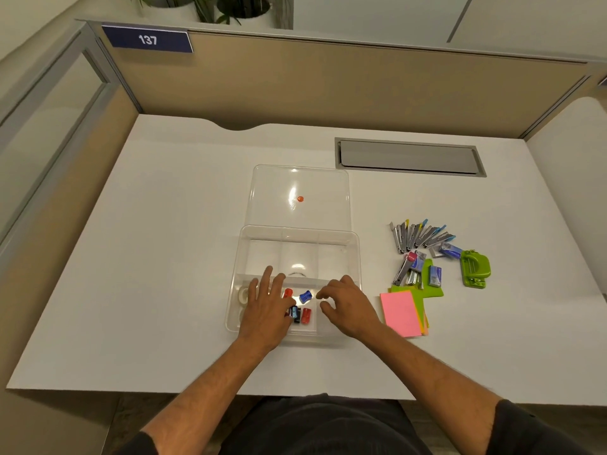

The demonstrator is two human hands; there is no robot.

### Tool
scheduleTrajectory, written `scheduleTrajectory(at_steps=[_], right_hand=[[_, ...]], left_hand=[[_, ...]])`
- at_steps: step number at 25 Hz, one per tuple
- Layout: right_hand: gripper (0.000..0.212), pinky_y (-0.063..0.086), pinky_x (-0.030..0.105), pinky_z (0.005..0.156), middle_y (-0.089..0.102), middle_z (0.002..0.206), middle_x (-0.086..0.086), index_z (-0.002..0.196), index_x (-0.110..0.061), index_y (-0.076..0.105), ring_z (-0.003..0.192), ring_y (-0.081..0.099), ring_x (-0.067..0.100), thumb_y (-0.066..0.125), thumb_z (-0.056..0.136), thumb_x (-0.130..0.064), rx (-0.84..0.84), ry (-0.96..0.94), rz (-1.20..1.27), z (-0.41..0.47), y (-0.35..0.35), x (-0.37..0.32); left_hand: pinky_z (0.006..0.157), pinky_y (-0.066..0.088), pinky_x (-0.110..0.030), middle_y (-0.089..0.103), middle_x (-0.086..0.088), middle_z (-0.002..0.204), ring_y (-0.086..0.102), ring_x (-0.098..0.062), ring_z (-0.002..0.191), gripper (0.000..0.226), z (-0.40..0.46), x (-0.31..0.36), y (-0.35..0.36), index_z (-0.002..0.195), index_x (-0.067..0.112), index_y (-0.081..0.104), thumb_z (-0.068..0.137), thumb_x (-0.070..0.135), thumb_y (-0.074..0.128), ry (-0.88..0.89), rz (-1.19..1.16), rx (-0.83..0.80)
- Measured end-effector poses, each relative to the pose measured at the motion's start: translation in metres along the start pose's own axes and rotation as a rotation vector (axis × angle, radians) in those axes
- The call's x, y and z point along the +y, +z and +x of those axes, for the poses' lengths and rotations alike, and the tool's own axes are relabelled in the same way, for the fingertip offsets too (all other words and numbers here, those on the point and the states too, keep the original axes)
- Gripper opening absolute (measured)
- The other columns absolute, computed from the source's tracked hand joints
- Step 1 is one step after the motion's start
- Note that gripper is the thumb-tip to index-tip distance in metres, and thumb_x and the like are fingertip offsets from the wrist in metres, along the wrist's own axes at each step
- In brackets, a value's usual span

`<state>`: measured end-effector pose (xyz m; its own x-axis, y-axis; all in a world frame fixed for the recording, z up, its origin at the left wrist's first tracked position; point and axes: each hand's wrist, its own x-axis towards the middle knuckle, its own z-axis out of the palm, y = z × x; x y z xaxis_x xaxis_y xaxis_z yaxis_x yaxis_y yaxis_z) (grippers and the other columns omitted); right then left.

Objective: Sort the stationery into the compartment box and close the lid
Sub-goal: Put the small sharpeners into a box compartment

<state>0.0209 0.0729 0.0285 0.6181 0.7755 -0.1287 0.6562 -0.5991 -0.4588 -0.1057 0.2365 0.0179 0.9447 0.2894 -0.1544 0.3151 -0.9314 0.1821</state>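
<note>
A clear compartment box stands mid-desk with its clear lid laid flat open behind it. Its near middle compartment holds red and blue sharpeners. A tape roll lies in the near left compartment. My left hand rests palm down over the near left of the box, its thumb touching a dark sharpener. My right hand hovers over the near right compartment, fingers curled and apart, nothing visibly in them. To the right lie staplers, staple boxes, a green hole punch and sticky notes.
The white desk has a grey cable tray recessed at the back right. Beige partition walls enclose the back and sides. The desk's front edge runs just above my lap.
</note>
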Motion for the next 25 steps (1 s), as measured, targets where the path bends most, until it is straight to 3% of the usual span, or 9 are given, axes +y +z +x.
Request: scheduleTrajectory(at_steps=[7,11,17,21,25], right_hand=[[0.022,0.041,0.022,0.085,0.067,0.11,-0.004,0.114,-0.021,0.068,0.106,0.048,0.012,0.056,0.096,-0.029,-0.013,0.053,0.049,-0.007,0.001,0.001],[0.023,0.038,0.02,0.084,0.067,0.11,-0.004,0.114,-0.021,0.068,0.107,0.048,0.012,0.056,0.096,-0.029,-0.024,0.057,0.066,-0.007,0.002,0.001],[0.022,0.04,0.021,0.085,0.066,0.111,-0.004,0.113,-0.022,0.068,0.106,0.048,0.011,0.056,0.096,-0.03,-0.019,0.075,0.082,-0.007,0.002,0.002],[0.023,0.039,0.02,0.087,0.065,0.114,-0.004,0.116,-0.022,0.066,0.108,0.049,0.011,0.056,0.096,-0.029,-0.017,0.081,0.099,-0.01,0.001,0.004],[0.031,0.041,0.025,0.094,0.061,0.125,-0.001,0.127,-0.02,0.06,0.117,0.049,0.015,0.056,0.096,-0.025,-0.012,0.054,0.13,-0.017,-0.002,0.009]], left_hand=[[0.116,-0.011,-0.051,0.028,-0.01,0.159,0.0,-0.036,0.151,0.034,0.007,0.007,0.002,0.118,0.025,0.068,0.085,0.021,0.07,-0.036,0.137,-0.066],[0.116,-0.014,-0.054,0.021,-0.01,0.162,-0.007,-0.036,0.15,0.047,0.007,0.005,0.003,0.133,0.031,0.059,0.086,0.027,0.067,-0.058,0.179,-0.093],[0.108,-0.024,-0.06,0.011,-0.011,0.164,-0.022,-0.039,0.147,0.052,0.009,0.009,0.008,0.138,0.031,0.053,0.088,0.035,0.067,-0.109,0.255,-0.137],[0.105,-0.026,-0.064,0.006,-0.01,0.165,-0.018,-0.04,0.148,0.046,0.011,0.012,0.011,0.132,0.038,0.057,0.088,0.048,0.066,-0.13,0.23,-0.165],[0.114,-0.014,-0.058,0.015,-0.002,0.164,-0.006,-0.03,0.151,0.054,0.006,0.014,0.01,0.14,0.04,0.048,0.089,0.05,0.064,-0.12,0.04,-0.087]])
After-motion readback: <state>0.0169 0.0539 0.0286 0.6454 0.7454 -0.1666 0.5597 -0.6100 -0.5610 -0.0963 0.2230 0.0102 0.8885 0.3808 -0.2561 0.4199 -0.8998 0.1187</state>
